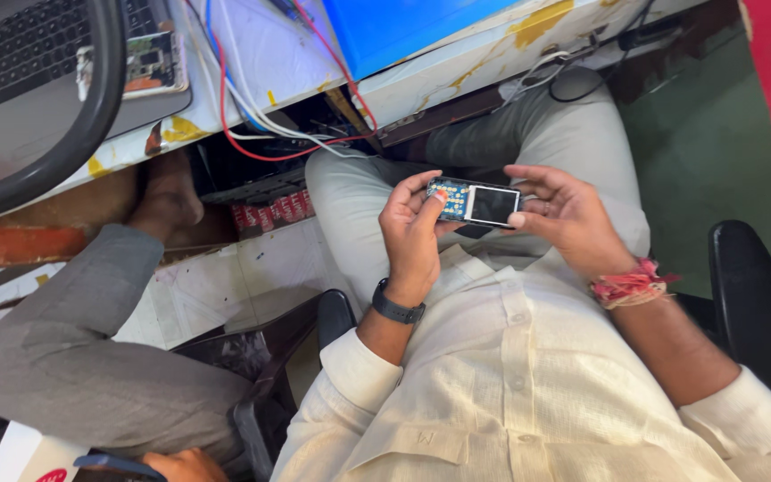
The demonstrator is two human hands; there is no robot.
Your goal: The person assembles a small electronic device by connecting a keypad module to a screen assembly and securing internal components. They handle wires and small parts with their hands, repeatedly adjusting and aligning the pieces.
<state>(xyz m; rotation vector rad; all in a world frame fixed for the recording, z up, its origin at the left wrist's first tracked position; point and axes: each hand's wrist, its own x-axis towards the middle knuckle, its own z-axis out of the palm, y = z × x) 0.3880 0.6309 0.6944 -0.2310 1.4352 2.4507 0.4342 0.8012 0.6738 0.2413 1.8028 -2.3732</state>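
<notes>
Landmark: small phone (475, 203), a keypad handset with its front cover off, held above the person's lap.
Phone layout: blue keypad board with yellow contacts at its left end, dark screen at its right end.
Long axis: runs left to right across the person's body, nearly level.
Left hand (414, 234): closed on the keypad end of the phone, thumb lying over the blue board; a dark band sits on this wrist.
Right hand (562, 214): at the screen end of the phone, fingers loosely curled and touching its edge; red thread circles this wrist.
Nearer hand: both touch the phone; the left has the firmer hold.
Counter (457, 67): beyond the phone, carrying a blue box (394, 27); red and white wires (252, 125) hang from its edge.
Laptop (37, 62): far left of the phone, on the counter.
Second person: grey trouser leg (73, 357) left of the phone, seated apart.
</notes>
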